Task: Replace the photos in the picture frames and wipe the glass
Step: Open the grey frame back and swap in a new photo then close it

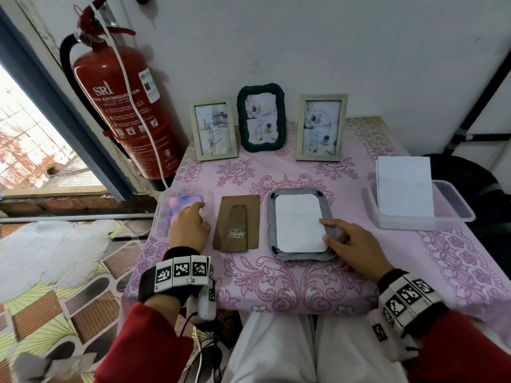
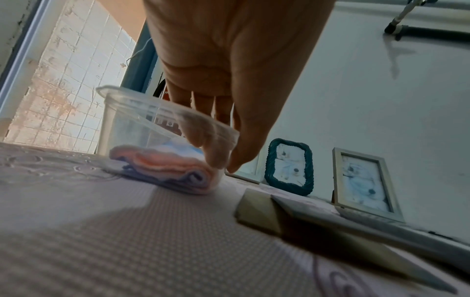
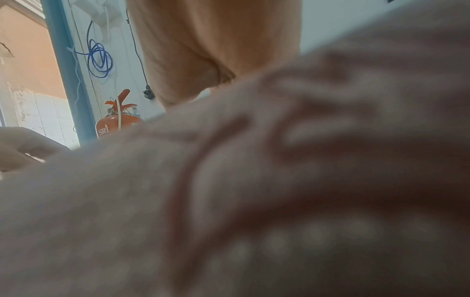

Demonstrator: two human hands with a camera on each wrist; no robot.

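- Table (image 1: 304, 286): the grey frame (image 1: 272, 217) lies face-down near its front edge, photo (image 1: 300, 222) in the recess, I judge for reloading.
- My right hand (image 1: 351, 244) presses the photo, fingers straight, steadying it.
- My left hand (image 1: 189, 226) reaches into the tub (image 2: 122, 112) at the left edge, fingers loose over the cloth (image 2: 167, 166), not yet gripping.

Left grip (image 1: 189, 226) reaches forward, fingers extended — right grip (image 1: 349, 244) points, forefinger out.

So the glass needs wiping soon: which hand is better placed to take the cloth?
Left. The left hand already reaches into the clear tub, fingers just above the folded cloth. The right hand rests across the table on the grey frame.
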